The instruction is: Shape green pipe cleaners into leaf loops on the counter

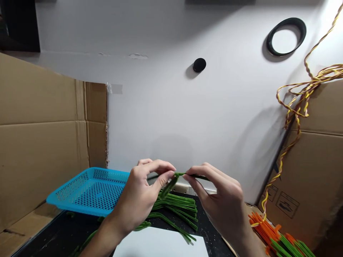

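Note:
My left hand [139, 196] and my right hand [218, 200] are raised in front of the white wall, both pinched on one green pipe cleaner [174, 177]. The fingertips of the two hands almost meet at its bend. One end of it hangs down and left from the pinch. Below the hands a pile of green pipe cleaners [177, 207] lies on the black table top [61, 235].
An empty blue plastic basket [91, 191] stands at the left. A white sheet [160, 244] lies at the near edge. Orange and green pipe cleaners [276, 237] lie at the right. Cardboard boxes [40, 135] flank both sides. Twisted yellow-brown wires [297, 107] hang at the right.

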`<state>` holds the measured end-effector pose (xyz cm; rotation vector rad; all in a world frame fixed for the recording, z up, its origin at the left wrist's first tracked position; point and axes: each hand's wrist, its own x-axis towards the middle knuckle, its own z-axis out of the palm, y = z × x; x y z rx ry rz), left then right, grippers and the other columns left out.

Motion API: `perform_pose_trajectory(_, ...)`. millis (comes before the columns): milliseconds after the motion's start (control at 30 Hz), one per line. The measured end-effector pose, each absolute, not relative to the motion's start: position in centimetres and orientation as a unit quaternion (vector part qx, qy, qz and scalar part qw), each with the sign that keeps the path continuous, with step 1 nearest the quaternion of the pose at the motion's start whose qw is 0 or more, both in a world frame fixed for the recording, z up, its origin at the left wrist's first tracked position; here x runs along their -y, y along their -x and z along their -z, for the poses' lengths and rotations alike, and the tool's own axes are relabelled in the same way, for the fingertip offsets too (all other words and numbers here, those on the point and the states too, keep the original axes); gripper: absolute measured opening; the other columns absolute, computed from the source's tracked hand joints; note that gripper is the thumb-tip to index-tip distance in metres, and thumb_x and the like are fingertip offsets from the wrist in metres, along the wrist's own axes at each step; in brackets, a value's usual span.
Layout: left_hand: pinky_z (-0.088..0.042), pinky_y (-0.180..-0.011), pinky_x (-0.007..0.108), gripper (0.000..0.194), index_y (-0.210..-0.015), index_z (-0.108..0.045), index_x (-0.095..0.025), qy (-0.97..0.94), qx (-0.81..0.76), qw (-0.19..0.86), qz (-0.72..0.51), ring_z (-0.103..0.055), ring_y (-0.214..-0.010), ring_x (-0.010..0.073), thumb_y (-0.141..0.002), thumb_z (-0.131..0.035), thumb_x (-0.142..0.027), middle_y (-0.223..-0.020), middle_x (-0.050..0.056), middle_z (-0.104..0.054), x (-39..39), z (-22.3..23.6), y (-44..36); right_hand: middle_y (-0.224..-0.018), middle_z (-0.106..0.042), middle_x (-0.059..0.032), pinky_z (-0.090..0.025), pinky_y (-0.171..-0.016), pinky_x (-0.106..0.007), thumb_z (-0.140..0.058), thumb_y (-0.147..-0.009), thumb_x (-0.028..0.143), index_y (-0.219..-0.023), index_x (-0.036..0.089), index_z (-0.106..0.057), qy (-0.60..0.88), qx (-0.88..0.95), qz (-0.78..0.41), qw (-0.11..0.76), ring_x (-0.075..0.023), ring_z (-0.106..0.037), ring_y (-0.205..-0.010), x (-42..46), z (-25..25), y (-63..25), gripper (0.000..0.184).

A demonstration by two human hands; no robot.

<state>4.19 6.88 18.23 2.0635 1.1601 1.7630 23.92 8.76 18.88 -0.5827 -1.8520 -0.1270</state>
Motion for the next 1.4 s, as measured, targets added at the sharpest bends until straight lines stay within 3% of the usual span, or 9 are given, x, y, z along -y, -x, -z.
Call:
perform_pose_trajectory(200, -0.059, -0.078, 0.036, 0.022, -0.104, -0.086, -0.029, -0.714, -0.363, 0.225, -0.555, -0.073, -0.094, 0.0262, -0.097, -0.071, -0.042, -0.094, 0.007, -0.08, -6.3, -18.3, -4.5, -0.077, -0.072, 0.0004, -0.053, -0.064, -0.029, -0.071, -0.096, 0.015, -0.089, 0.024, -0.07, 0.236, 0.762, 0.092, 0.596, -0.0155, -0.067, -0.066, -8.2, -19.3, -24.1, 0.011)
perform_pose_trajectory(400, -0.057, -0.084, 0.031, 0.025, -0.108, -0.086, -0.026, -0.71, -0.336, 0.325, -0.527, -0.073, -0.092, 0.0206, -0.1, -0.067, -0.04, -0.098, 0.005, -0.08, -6.1, -18.4, -4.8, -0.076, -0.074, 0.0032, -0.054, -0.062, -0.025, -0.074, -0.093, 0.01, -0.091, 0.024, -0.071, 0.226, 0.745, 0.13, 0.614, -0.0123, -0.068, -0.062, -7.9, -19.1, -23.7, 0.014)
perform_pose_trajectory(633, -0.052, -0.083, 0.032, 0.024, -0.101, -0.086, -0.026, -0.703, -0.352, 0.25, -0.565, -0.065, -0.086, 0.0187, -0.099, -0.068, -0.04, -0.085, 0.003, -0.075, -5.9, -18.1, -4.8, -0.08, -0.076, 0.0019, -0.054, -0.063, -0.025, -0.073, -0.093, 0.009, -0.095, 0.023, -0.074, 0.207, 0.764, 0.102, 0.602, -0.0127, -0.069, -0.067, -7.8, -19.2, -23.6, 0.014)
perform_pose_trajectory(767, -0.049, -0.084, 0.034, 0.024, -0.095, -0.085, -0.026, -0.732, -0.341, 0.178, -0.562, -0.059, -0.086, 0.019, -0.102, -0.064, -0.033, -0.079, 0.002, -0.073, -5.9, -18.0, -4.7, -0.092, -0.077, -0.0027, -0.052, -0.078, -0.034, -0.071, -0.094, 0.008, -0.096, 0.024, -0.077, 0.207, 0.774, 0.169, 0.574, -0.0184, -0.069, -0.082, -7.9, -19.4, -23.6, 0.017)
perform_pose_trajectory(833, -0.048, -0.084, 0.034, 0.027, -0.088, -0.082, -0.024, -0.737, -0.344, 0.154, -0.562, -0.057, -0.084, 0.0189, -0.103, -0.062, -0.032, -0.079, 0.002, -0.073, -5.9, -18.0, -4.8, -0.089, -0.076, -0.0022, -0.049, -0.083, -0.037, -0.07, -0.095, 0.008, -0.094, 0.023, -0.075, 0.214, 0.778, 0.187, 0.561, -0.0183, -0.067, -0.081, -7.9, -19.4, -23.5, 0.016)
perform_pose_trajectory(967, -0.046, -0.081, 0.035, 0.031, -0.078, -0.076, -0.022, -0.739, -0.342, 0.096, -0.572, -0.054, -0.075, 0.0173, -0.103, -0.059, -0.029, -0.074, 0.001, -0.07, -6.0, -17.9, -4.9, -0.078, -0.069, 0.0009, -0.046, -0.077, -0.034, -0.067, -0.097, 0.013, -0.087, 0.022, -0.068, 0.254, 0.794, 0.117, 0.539, -0.0151, -0.059, -0.071, -7.9, -19.1, -23.1, 0.013)
perform_pose_trajectory(1167, -0.042, -0.082, 0.037, 0.027, -0.08, -0.074, -0.021, -0.746, -0.321, 0.039, -0.582, -0.053, -0.071, 0.0161, -0.103, -0.059, -0.022, -0.075, 0.001, -0.07, -6.1, -17.9, -4.8, -0.085, -0.068, -0.0007, -0.05, -0.07, -0.028, -0.06, -0.103, 0.026, -0.092, 0.023, -0.066, 0.311, 0.798, -0.028, 0.516, -0.0165, -0.062, -0.076, -7.8, -19.1, -22.9, 0.013)
perform_pose_trajectory(1267, -0.04, -0.082, 0.037, 0.028, -0.079, -0.072, -0.02, -0.746, -0.322, 0.035, -0.582, -0.049, -0.069, 0.0154, -0.103, -0.058, -0.023, -0.073, 0.0, -0.068, -5.9, -18.0, -4.8, -0.083, -0.068, 0.0, -0.05, -0.067, -0.025, -0.063, -0.102, 0.028, -0.092, 0.023, -0.067, 0.301, 0.789, -0.049, 0.533, -0.0156, -0.062, -0.075, -7.9, -19.1, -23.1, 0.011)
perform_pose_trajectory(1400, -0.039, -0.085, 0.037, 0.03, -0.078, -0.07, -0.021, -0.739, -0.334, 0.036, -0.584, -0.046, -0.068, 0.0149, -0.105, -0.056, -0.024, -0.071, -0.001, -0.064, -5.7, -17.9, -4.9, -0.073, -0.066, 0.0016, -0.046, -0.062, -0.024, -0.065, -0.1, 0.026, -0.078, 0.022, -0.064, 0.284, 0.789, -0.058, 0.542, -0.0133, -0.059, -0.066, -7.7, -19.0, -23.1, 0.022)
